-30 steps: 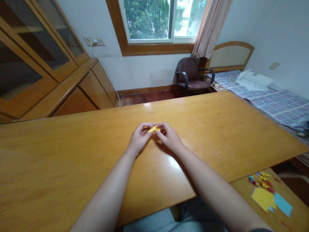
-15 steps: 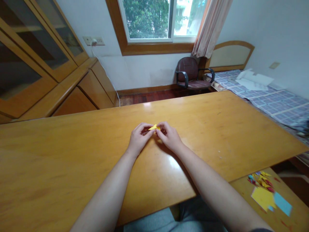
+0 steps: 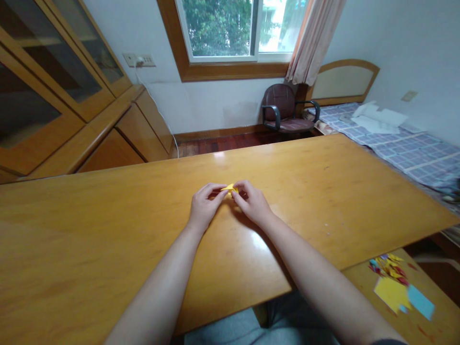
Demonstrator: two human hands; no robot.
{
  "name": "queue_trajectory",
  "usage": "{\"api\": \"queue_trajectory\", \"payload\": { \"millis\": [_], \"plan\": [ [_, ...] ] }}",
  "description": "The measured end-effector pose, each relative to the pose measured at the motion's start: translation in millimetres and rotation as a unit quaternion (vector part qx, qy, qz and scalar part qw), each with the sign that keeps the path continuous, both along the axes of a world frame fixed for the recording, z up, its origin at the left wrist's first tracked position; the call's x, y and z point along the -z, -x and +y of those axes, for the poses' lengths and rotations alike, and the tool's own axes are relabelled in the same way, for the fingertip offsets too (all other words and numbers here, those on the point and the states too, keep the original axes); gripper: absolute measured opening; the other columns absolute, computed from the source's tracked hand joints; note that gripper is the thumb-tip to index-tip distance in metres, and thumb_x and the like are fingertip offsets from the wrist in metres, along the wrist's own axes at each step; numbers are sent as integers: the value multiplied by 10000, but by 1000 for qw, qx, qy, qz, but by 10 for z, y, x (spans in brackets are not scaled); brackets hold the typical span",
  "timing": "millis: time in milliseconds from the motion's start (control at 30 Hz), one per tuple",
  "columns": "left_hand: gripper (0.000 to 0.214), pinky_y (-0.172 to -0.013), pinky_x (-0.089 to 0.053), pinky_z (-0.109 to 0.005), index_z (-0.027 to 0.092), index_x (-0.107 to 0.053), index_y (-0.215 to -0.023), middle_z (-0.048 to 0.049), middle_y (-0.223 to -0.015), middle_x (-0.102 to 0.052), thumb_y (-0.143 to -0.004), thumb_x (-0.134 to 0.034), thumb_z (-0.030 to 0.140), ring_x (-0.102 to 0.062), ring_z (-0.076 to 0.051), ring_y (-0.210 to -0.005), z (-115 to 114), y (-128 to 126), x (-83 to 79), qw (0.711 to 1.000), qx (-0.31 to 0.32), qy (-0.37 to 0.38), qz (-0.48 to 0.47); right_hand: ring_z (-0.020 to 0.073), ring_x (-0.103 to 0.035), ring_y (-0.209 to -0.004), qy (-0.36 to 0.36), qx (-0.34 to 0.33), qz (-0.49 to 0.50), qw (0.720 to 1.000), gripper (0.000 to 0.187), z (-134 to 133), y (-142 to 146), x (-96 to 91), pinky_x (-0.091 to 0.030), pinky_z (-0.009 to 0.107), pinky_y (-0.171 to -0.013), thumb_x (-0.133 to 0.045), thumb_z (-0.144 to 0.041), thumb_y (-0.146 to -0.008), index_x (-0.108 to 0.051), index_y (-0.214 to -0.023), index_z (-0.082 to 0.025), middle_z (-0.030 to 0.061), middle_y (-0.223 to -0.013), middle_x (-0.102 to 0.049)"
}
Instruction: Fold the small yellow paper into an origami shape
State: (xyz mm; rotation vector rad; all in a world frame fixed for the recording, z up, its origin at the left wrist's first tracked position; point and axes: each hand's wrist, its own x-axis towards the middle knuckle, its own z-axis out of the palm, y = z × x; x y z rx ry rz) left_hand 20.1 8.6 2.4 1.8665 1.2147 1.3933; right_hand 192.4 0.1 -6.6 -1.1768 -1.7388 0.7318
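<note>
A small folded piece of yellow paper [image 3: 230, 189] is held between both hands, just over the wooden table [image 3: 143, 239]. My left hand [image 3: 206, 205] pinches its pointed left end between thumb and fingers. On the other side my right hand [image 3: 252, 201] grips the right end, thumb in front and fingers curled behind. Fingers cover part of the paper, so its full folded shape is hidden.
At lower right, a lower surface [image 3: 362, 287] bears a pile of small colourful folded papers [image 3: 391, 269], yellow sheets [image 3: 391, 293] and a light blue sheet [image 3: 421, 302]. Beyond the table stand a chair [image 3: 283, 110], a bed [image 3: 402, 148] and a cabinet [image 3: 104, 129].
My left fingers have shifted slightly on the yellow paper, and its left point lies a little flatter. The right hand stays nearly still.
</note>
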Motion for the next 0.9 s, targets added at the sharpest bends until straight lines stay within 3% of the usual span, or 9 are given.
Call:
{"api": "queue_trajectory", "payload": {
  "millis": [200, 467, 900],
  "plan": [
    [135, -717, -548, -246, 191, -715, -867, -26, -827, -698, -840, -673, 316, -648, -133, -746, -16, -6, -32, 999, 4, -29, 23, 149, -626, -700, -18, 12, -25, 999, 236, -1, -17, -26, -493, 260, -668, -531, -353, -926, -570, -1105, -203, 26, -832, -663],
    [123, -728, -548, -253, 187, -722, -888, -39, -855, -705, -857, -655, 286, -656, -137, -774, -8, -6, -36, 998, 17, -53, 26, 158, -651, -780, -67, 17, -54, 996, 233, 8, -38, -72, -512, 280, -750, -553, -336, -924, -647, -1100, -215, 65, -1043, -711],
    [93, -706, -534, -242, 186, -712, -896, -38, -850, -686, -862, -651, 248, -638, -128, -759, -11, 4, -30, 993, 32, -92, 60, 159, -651, -797, -80, 15, -61, 995, 162, 5, -25, -90, -508, 271, -744, -555, -277, -910, -666, -1003, -204, 58, -944, -717]
  ]
}}
